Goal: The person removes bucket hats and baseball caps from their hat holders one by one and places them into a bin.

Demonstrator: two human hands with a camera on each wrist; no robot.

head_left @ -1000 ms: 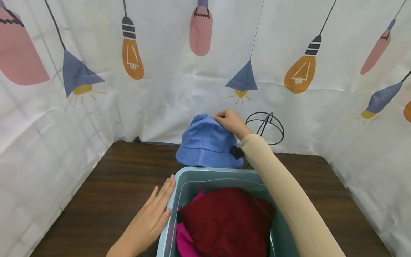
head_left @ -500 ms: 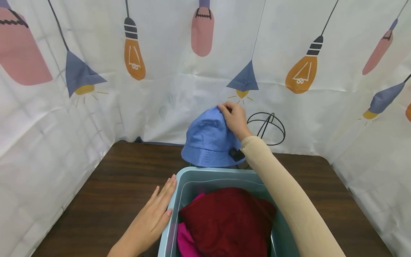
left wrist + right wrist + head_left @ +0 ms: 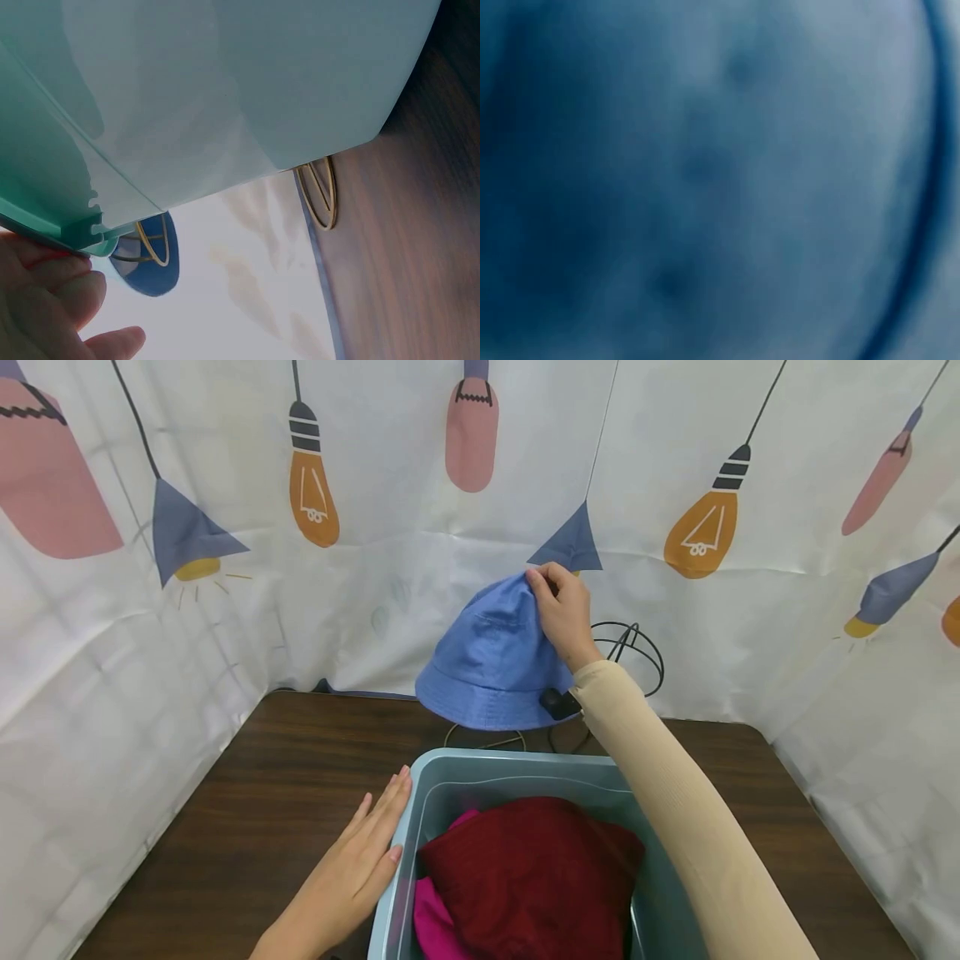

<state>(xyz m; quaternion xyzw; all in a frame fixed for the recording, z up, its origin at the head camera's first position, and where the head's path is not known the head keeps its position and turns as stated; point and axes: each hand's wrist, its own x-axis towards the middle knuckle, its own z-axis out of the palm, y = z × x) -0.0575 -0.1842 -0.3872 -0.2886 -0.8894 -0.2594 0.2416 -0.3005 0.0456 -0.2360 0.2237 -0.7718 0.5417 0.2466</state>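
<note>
My right hand [image 3: 564, 614] pinches a blue bucket hat [image 3: 487, 652] at the top of its crown. The hat hangs brim down behind the bin, raised over the wire base [image 3: 517, 740] of a stand. Blurred blue hat fabric [image 3: 780, 187] fills most of the right wrist view. With fingers straight, my left hand [image 3: 348, 868] rests against the left rim of a light blue-green plastic bin [image 3: 517, 758]. Inside the bin lie a dark red cloth item [image 3: 536, 877] and a magenta cloth item [image 3: 433, 918]. The left wrist view shows the fingers [image 3: 67, 285] at the bin's rim.
A black wire dome stand [image 3: 633, 647] rises behind my right wrist. The dark wooden table [image 3: 300, 777] extends on both sides of the bin. A white curtain [image 3: 390, 577] printed with lamps and bulbs encloses the back and sides.
My right hand has lifted the blue bucket hat upward, uncovering wire bases beneath it. The left hand has stayed at the bin's rim.
</note>
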